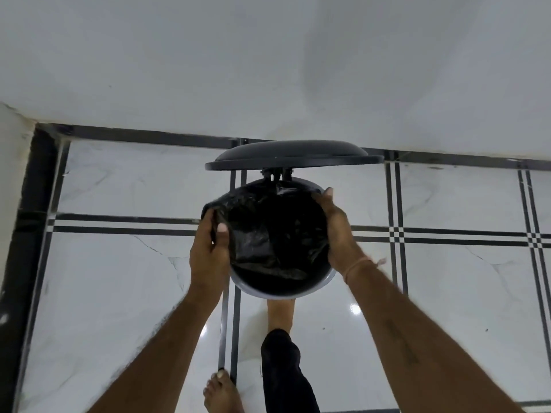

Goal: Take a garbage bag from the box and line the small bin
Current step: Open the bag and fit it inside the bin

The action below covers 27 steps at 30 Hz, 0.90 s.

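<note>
Black plastic fills the small bin (323,284): the garbage bag (277,231) sits inside it. My left hand (208,248) pinches the bag's edge at the left rim. My right hand (338,234) presses the bag over the right rim. I think I hold both sides so it stays stretched. My foot (280,312) seems to press down, so the lid (293,156) stays up.
</note>
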Tool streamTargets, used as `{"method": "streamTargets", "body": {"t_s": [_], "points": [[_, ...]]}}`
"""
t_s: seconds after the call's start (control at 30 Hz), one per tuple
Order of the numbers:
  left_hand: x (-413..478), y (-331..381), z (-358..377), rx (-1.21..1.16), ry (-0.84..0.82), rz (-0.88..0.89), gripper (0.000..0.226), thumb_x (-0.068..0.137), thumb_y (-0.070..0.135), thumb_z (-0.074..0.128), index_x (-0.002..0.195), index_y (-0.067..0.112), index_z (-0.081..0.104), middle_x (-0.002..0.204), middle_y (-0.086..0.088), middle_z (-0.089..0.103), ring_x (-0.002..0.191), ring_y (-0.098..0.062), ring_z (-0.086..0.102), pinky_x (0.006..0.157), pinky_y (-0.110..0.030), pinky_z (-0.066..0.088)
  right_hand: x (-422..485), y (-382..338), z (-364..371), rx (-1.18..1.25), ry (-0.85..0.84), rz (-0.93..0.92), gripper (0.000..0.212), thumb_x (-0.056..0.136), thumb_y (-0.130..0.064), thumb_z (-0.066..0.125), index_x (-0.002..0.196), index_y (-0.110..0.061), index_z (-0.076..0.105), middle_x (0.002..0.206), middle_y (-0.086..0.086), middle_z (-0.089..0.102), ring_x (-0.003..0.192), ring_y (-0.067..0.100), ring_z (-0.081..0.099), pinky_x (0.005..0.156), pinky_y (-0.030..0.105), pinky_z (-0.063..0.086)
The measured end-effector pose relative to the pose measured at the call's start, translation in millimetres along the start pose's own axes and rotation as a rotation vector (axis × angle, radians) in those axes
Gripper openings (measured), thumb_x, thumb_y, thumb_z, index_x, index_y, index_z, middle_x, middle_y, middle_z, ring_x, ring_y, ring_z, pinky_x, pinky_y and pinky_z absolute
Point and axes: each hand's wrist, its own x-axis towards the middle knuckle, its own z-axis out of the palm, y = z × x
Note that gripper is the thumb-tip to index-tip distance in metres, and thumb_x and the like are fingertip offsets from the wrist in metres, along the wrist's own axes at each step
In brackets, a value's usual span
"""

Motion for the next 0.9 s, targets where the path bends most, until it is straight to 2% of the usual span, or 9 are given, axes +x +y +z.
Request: {"method": "streamTargets", "body": {"t_s": [0.07,0.13,0.23,0.3,0.4,0.5,0.6,0.77,0.9], "points": [[7.7,-11.9,-4.9,0.068,-0.021,0.014,0.051,0.097,0.039,0.049,0.146,0.026,0.054,0.135,0.002,0.067,0.127,-0.021,0.061,0.109,-0.053,0.050,-3.4,-0.9,-17.1,-0.061,0.058,-0.063,0.065,0.094,-0.075,0.045,0.118,-0.024,0.078,0.113,0.005,0.080,0.108,0.024,0.075,0.093,0.040,0.060],[12.7,-19.5,-9.9,0.076,-0.058,-0.030,0.042,0.098,0.032,0.051,0.138,0.024,0.061,0.126,-0.003,0.071,0.116,-0.024,0.065,0.103,-0.058,0.053,-4.1,3.9,-30.8,-0.083,0.080,-0.114,0.058,0.101,-0.065,0.043,0.116,-0.022,0.079,0.103,-0.001,0.081,0.090,0.007,0.077,0.070,0.017,0.060],[12.5,-19.6,-13.5,-0.118,-0.025,-0.164,0.045,0.103,0.046,0.053,0.113,0.006,0.072,0.105,-0.014,0.074,0.100,-0.031,0.069,0.094,-0.050,0.057,-6.3,9.7,-42.0,-0.148,0.098,-0.176,0.052,0.103,-0.060,0.044,0.114,-0.022,0.079,0.098,-0.009,0.081,0.086,0.000,0.076,0.062,0.008,0.055],[14.8,-16.1,-9.5,-0.263,0.070,-0.254,0.058,0.103,0.050,0.057,0.100,-0.006,0.071,0.095,-0.016,0.071,0.090,-0.025,0.067,0.086,-0.036,0.058,-8.3,14.5,-44.3,-0.171,0.107,-0.204,0.051,0.104,-0.057,0.043,0.116,-0.022,0.079,0.100,-0.009,0.081,0.091,0.002,0.075,0.067,0.009,0.055],[26.1,-14.5,0.1,-0.436,0.218,-0.360,0.030,0.100,0.031,0.068,0.087,0.006,0.076,0.090,-0.011,0.073,0.086,-0.022,0.069,0.075,-0.026,0.062,-8.7,21.9,-46.3,-0.180,0.132,-0.230,0.048,0.104,-0.052,0.048,0.114,-0.017,0.079,0.102,-0.003,0.081,0.090,0.003,0.076,0.069,0.012,0.056],[38.6,-15.6,5.9,-0.477,0.214,-0.375,0.015,0.100,0.015,0.067,0.088,0.010,0.073,0.092,-0.010,0.072,0.093,-0.027,0.068,0.080,-0.031,0.063,-2.7,23.1,-47.9,-0.183,0.141,-0.274,0.041,0.104,-0.042,0.056,0.109,-0.009,0.080,0.101,0.005,0.081,0.091,0.008,0.077,0.072,0.018,0.059],[48.7,-14.4,8.5,-0.385,0.115,-0.278,0.015,0.103,0.006,0.060,0.107,0.004,0.074,0.107,-0.015,0.074,0.100,-0.027,0.070,0.091,-0.036,0.062,7.6,17.0,-49.1,-0.174,0.153,-0.317,0.035,0.105,-0.038,0.057,0.110,-0.012,0.080,0.101,0.004,0.082,0.093,0.009,0.077,0.077,0.021,0.061],[67.7,-14.7,8.6,-0.127,-0.028,-0.076,0.026,0.103,0.001,0.057,0.119,0.012,0.074,0.116,-0.010,0.076,0.108,-0.024,0.071,0.102,-0.041,0.057,33.0,10.0,-50.8,-0.321,0.195,-0.349,0.061,0.091,-0.076,0.052,0.113,-0.026,0.078,0.110,-0.002,0.079,0.109,0.021,0.073,0.102,0.049,0.056],[90.7,-19.2,7.5,0.081,-0.107,0.021,0.034,0.099,0.016,0.062,0.127,0.032,0.072,0.118,0.006,0.077,0.116,-0.019,0.070,0.108,-0.046,0.053,43.6,2.2,-48.0,-0.392,0.247,-0.344,0.074,0.081,-0.089,0.046,0.109,-0.026,0.074,0.110,-0.005,0.073,0.109,0.018,0.070,0.104,0.050,0.053]]}}
